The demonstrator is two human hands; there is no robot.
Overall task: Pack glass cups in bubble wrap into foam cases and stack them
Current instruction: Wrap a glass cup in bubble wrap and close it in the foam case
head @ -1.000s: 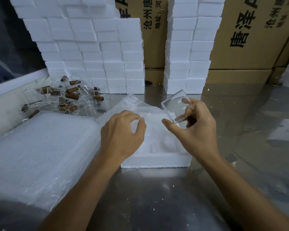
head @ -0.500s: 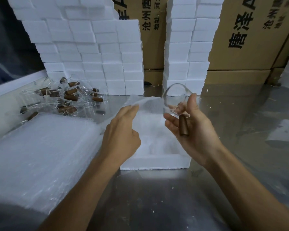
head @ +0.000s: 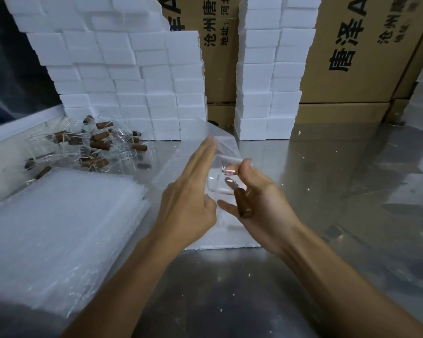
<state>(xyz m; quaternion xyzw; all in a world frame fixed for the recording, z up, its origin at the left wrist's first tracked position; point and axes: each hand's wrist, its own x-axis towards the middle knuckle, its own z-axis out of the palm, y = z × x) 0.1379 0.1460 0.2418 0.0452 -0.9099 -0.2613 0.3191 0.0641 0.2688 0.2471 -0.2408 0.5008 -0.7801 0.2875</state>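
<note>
Scanning from the left edge: a thick flat stack of clear bubble wrap sheets (head: 56, 237) lies on the shiny metal surface (head: 352, 215), with a heap of clear glass cups with brown wooden handles (head: 88, 147) behind it.
Foam wall: a tall pile of white foam cases (head: 132, 76) stands at the back left; a narrower white foam column (head: 269, 76) stands further right.
Left hand: the left hand (head: 188, 198) is flat, fingers (head: 200, 157) straight and together, pointing up and away; they lie against the left side of the glass and hold nothing.
Task's thing: a single clear glass cup with a brown wooden handle (head: 226, 181) is held in the air between the two hands, above the open white foam case (head: 230, 242) lined with a sheet of bubble wrap (head: 178, 164).
Key relation: the cup lies just right of the left fingers and inside the right hand's grasp; its handle points down towards the person, so the long axis runs roughly near to far.
Right hand: the right hand (head: 261, 203) curls round the cup, thumb over the rim, handle across the palm.
Nearer hand: the right one already carries the cup; my reading is that lowering it into the case below is its job.
Writing: brown cardboard cartons (head: 357, 57) at the back bear black Chinese print; "沧州", "地址" and large "唐泽 A" are readable, the rest is cut off.
</note>
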